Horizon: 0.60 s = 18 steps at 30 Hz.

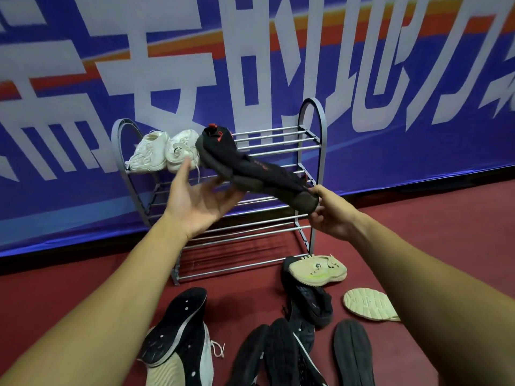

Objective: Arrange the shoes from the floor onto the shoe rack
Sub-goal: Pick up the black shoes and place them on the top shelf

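With right hand [331, 215], pinched the lower end of black shoe [250, 171]: thumb on top, fingers curled under. With left hand [200, 201], palm up and fingers spread, propped the sole from below on the fingertips, no curl round it. Held the hands apart, one under the middle of the shoe, one at its end.

Head view, the only one given. Held the shoe in the air, tilted, collar with red tabs up-left, in front of shoe rack [278, 140] at top-tier height, not yet down on the bars. Could not tell whether a second black shoe sat behind it. Found white pair [164, 151] already on the top tier, left side, just beside the collar. Saw open bars to the right of it.

On the floor: beige shoe [317, 270] on its side by the rack's front right foot, second beige shoe [367, 303] sole-up, white shoe with black sole [178, 330], dark shoes [278, 355] in a heap.

Judged the step as mid-placement. Needed next: level it sole-down, set it right of the white pair, then release the pinch and fetch another from the heap.
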Motion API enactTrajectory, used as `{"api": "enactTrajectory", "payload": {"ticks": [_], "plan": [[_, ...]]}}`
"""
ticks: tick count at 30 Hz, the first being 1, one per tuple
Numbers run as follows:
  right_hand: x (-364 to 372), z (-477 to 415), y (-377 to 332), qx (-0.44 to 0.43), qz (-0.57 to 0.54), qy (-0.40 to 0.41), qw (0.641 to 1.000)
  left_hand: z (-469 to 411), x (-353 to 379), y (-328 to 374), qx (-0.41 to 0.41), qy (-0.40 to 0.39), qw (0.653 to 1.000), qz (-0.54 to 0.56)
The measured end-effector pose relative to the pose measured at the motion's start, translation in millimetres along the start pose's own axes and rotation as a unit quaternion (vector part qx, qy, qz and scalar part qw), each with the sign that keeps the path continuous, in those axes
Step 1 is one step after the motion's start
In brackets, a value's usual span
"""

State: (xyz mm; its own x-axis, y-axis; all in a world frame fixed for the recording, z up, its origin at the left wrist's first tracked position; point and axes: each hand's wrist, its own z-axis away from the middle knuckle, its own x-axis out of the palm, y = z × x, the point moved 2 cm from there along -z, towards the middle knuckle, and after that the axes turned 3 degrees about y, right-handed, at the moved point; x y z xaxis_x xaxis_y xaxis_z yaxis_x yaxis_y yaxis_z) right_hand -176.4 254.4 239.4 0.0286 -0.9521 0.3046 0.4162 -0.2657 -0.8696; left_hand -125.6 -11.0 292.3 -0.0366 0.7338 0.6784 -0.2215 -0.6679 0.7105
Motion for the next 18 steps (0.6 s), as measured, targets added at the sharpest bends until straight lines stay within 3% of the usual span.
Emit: {"api": "enactTrajectory", "payload": {"ticks": [3, 8, 11, 13, 18], "plan": [[15, 2, -5, -0.018, -0.087, -0.004, 0.996, -10, 13, 4, 0.049, -0.024, 0.998, 0.02], [64, 8, -17, -0.036, -0.199, -0.034, 0.979, -26, 39, -20, 0.066, -0.001, 0.976, -0.207], [90, 4, -17, -0.044, -0.242, -0.08, 0.966, -37, 48, -32, 0.074, 0.031, 0.961, -0.263], [99, -4, -16, -0.072, -0.228, -0.077, 0.968, -42, 53, -27, 0.085, 0.051, 0.963, -0.252], [103, -24, -22, -0.136, -0.059, -0.012, 0.989, -69, 41, -12, 0.076, 0.084, 0.959, -0.259]]}}
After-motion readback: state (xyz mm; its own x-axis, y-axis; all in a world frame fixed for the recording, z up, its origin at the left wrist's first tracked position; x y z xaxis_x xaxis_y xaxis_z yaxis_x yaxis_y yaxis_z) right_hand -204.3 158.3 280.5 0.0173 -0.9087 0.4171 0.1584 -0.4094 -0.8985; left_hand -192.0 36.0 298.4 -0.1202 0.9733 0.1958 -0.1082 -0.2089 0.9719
